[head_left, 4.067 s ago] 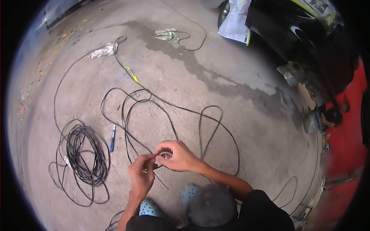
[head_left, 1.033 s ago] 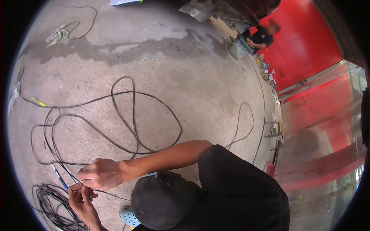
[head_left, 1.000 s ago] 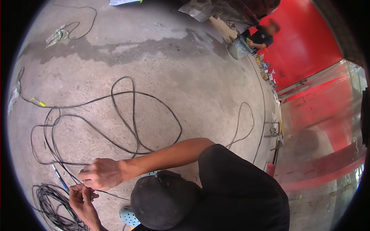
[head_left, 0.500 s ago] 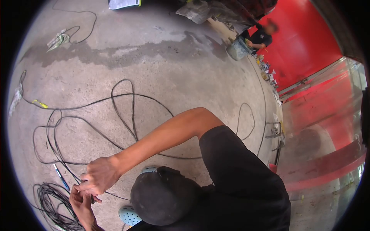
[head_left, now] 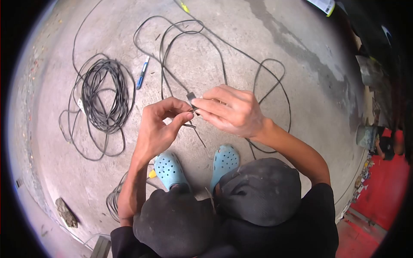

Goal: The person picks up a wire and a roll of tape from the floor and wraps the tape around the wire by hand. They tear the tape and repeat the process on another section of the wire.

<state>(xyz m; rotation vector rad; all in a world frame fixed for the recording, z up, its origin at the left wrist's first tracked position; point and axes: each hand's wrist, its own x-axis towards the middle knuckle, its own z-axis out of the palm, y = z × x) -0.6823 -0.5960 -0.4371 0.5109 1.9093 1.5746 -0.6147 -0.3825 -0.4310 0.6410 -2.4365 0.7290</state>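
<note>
Just above my feet, my left hand [head_left: 157, 122] and right hand [head_left: 236, 107] meet fingertip to fingertip. Thumb and forefinger of the left are pinched on the end of a thin black cable [head_left: 199, 138], and some of it dangles below. The right fingers are closed at the same spot, on a small flat black piece [head_left: 191, 97] that sticks out above them; I cannot tell whether it is tape or a connector. Loose black cable [head_left: 167, 47] runs in loops across the floor beyond the hands.
A coiled black cable [head_left: 107, 94] lies at left, a blue marker [head_left: 143, 73] beside it. My feet wear light blue clogs [head_left: 169, 167]. A yellow plug [head_left: 152, 173] lies near the left clog, a stone [head_left: 66, 212] at lower left. Another person [head_left: 385, 144] is by a bucket [head_left: 366, 136] at right.
My view has turned left and down, so the hands now appear at the centre. The hands remain together; the right no longer covers the left, and the fingertips show.
</note>
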